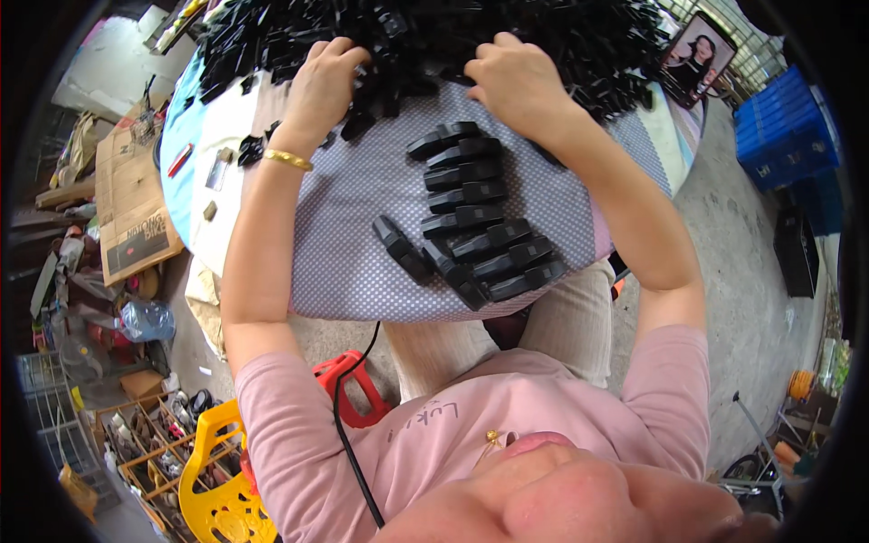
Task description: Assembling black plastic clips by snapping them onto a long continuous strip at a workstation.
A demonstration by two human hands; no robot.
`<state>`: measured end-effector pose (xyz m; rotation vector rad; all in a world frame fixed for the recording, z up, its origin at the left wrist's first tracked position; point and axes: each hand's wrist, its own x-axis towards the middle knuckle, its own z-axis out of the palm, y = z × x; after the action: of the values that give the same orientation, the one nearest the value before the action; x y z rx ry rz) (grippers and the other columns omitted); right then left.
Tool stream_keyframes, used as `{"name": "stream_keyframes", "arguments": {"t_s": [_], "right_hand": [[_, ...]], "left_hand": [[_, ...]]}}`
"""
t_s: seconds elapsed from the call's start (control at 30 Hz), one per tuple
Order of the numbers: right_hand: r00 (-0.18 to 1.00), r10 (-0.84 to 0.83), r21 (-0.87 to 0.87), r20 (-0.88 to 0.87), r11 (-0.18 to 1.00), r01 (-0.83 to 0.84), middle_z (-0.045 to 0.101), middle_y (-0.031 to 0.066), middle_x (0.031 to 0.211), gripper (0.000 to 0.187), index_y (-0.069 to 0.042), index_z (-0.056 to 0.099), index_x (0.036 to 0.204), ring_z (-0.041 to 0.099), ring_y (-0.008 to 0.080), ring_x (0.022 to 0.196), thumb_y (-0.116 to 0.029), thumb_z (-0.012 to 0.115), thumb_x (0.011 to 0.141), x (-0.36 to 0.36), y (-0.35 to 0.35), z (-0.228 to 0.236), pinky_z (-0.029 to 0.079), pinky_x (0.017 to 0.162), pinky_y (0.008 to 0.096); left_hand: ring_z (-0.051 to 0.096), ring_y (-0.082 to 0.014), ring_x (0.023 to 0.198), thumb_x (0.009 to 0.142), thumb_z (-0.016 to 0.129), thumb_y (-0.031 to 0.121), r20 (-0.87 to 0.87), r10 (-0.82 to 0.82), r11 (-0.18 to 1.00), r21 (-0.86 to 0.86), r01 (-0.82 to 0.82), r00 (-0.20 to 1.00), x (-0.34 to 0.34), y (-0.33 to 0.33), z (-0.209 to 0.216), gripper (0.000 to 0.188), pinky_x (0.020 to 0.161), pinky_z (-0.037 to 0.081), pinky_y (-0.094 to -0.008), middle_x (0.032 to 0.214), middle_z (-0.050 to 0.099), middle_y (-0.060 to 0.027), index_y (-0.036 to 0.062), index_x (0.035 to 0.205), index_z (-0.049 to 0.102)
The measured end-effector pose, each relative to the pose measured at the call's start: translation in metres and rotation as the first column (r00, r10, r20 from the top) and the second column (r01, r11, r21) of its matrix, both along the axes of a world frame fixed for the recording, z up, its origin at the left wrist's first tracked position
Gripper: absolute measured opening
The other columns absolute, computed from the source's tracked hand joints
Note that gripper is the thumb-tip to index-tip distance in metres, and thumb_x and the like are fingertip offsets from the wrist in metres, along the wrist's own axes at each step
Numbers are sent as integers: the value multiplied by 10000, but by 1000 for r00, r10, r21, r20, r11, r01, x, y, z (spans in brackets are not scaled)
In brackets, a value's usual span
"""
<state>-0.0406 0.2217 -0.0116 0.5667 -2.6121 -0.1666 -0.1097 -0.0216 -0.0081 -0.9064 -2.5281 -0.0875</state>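
Observation:
A large heap of black plastic pieces covers the far side of the round table. My left hand is at the heap's near edge, its fingers curled down among the dark parts. At the same edge, further right, my right hand bends its fingers inward, with fingertips against the pieces. What either hand grips is hidden. Between my forearms, several long black plastic pieces lie in a stacked row down to the table's near edge. One black piece rests apart, left of the row.
The patterned tablecloth also bears a red pen-like item and small scraps at left. A phone stands at the far right. Blue crates are on the floor at right. Cardboard and a yellow plastic chair stand at left.

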Motion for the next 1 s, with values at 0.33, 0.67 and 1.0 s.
{"name": "stream_keyframes", "arguments": {"t_s": [0.33,0.67,1.0], "right_hand": [[933,339,-577,-123,740,-345,679,46,879,225,-70,692,981,628,213,850,-90,680,757,6,-8,1,510,776,311],[762,612,-740,209,608,-286,671,113,943,254,-29,691,976,655,240,837,-13,678,723,6,-14,-4,524,737,310],[802,516,-644,301,730,-228,684,129,839,210,-16,682,975,665,231,759,-43,627,774,27,1,12,517,711,307]], "left_hand": [[564,-250,996,747,578,-16,-3,-86,996,-27,85,996,18,0,19,193,815,479,-345,939,639,-60,65,919,612],[670,-212,775,863,612,74,-68,-25,810,583,60,997,18,-2,12,145,670,517,-276,863,679,-98,55,1007,614],[623,-130,837,871,553,16,514,-364,854,517,58,777,64,31,-2,213,762,494,-258,951,679,-111,-1,1065,640]]}}
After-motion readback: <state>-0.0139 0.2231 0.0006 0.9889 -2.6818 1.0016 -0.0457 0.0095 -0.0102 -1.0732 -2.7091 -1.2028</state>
